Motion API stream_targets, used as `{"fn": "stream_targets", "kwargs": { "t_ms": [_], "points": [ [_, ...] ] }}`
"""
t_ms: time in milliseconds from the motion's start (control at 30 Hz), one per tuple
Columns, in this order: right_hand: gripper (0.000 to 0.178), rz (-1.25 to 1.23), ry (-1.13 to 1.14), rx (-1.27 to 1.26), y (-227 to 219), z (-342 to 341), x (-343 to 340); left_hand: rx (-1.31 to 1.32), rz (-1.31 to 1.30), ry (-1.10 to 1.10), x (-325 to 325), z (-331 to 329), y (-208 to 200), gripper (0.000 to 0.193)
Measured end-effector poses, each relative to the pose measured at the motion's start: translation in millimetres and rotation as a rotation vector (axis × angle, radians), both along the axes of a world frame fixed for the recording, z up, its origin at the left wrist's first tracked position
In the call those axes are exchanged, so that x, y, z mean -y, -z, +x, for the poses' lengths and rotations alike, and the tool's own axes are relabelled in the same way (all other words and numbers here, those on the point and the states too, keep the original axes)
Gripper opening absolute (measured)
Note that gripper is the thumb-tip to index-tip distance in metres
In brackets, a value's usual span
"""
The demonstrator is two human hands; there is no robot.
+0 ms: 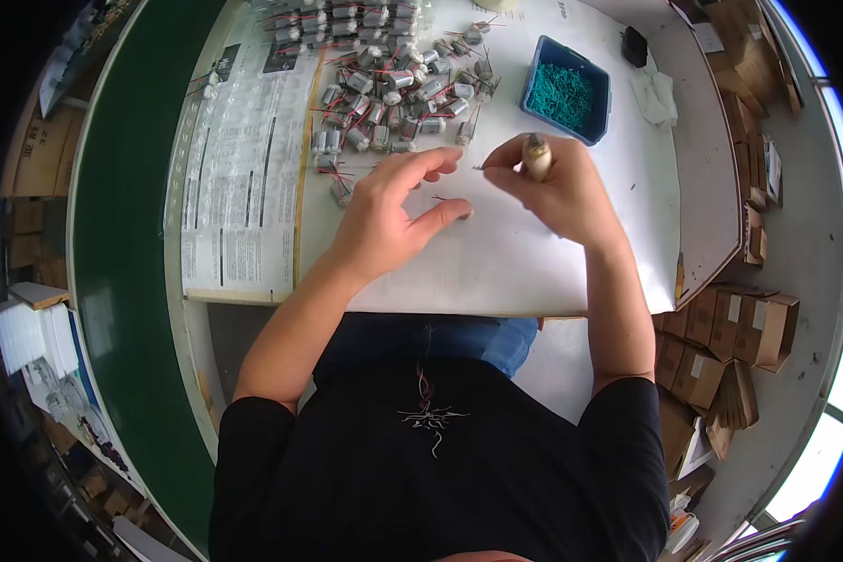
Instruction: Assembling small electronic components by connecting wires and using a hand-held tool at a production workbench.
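Note:
My left hand (389, 211) is over the white tabletop with thumb and fingers spread apart. A short red wire (437, 198) shows in the gap between them; what it belongs to is mostly hidden by the hand. My right hand (564, 192) is closed around a tool with a pale rounded handle (537, 157), whose working end is hidden. A tiny dark piece (479, 168) shows at its pinched thumb and forefinger. Beyond my left hand lie several small silvery motors (398, 80) with red wires, loosely heaped, with tighter rows behind.
A blue tray (601, 92) holding green thin pieces (560, 96) stands behind my right hand. Near it lie a white cloth (656, 99) and a black object (634, 46). Printed sheets (244, 201) cover the table's left. Cardboard boxes (735, 328) stack up on the right.

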State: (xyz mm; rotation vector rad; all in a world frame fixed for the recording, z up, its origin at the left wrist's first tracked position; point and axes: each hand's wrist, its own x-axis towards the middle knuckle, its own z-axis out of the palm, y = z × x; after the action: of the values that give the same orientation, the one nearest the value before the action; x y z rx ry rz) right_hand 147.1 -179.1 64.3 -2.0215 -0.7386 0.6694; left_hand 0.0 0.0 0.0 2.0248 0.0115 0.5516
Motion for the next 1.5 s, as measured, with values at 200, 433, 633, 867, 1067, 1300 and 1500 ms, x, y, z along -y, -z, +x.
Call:
{"fn": "stream_targets", "kwargs": {
  "t_ms": [200,433,633,867,1067,1300,1500],
  "points": [
    [0.011,0.051,-0.056,0.041,8.9,-10.3,-6.5,-0.080,-0.135,0.008,-3.7,8.2,-1.3,0.021],
    [0.008,0.304,0.023,0.070,9.5,-22.5,-7.2,-0.242,-0.861,0.194,-2.7,12.5,-2.4,0.019],
    [0.010,0.318,0.031,0.021,1.8,-16.6,-4.9,0.163,0.007,0.079,-0.3,19.4,-0.7,0.027],
    [0.016,-0.178,0.002,-0.171,9.6,-6.5,3.7,-0.108,0.138,0.119,7.3,12.1,12.0,0.046],
    [0.015,-0.197,-0.034,-0.116,14.9,-8.3,1.3,-0.119,0.010,0.103,8.8,14.2,14.2,0.042],
    [0.012,-0.190,-0.062,-0.094,21.0,-6.4,4.1,-0.061,0.145,0.137,5.6,14.6,11.2,0.017],
    [0.013,-0.163,-0.056,-0.085,22.4,-7.5,6.8,-0.085,0.137,0.139,5.4,14.0,13.5,0.018]
  ]
}}
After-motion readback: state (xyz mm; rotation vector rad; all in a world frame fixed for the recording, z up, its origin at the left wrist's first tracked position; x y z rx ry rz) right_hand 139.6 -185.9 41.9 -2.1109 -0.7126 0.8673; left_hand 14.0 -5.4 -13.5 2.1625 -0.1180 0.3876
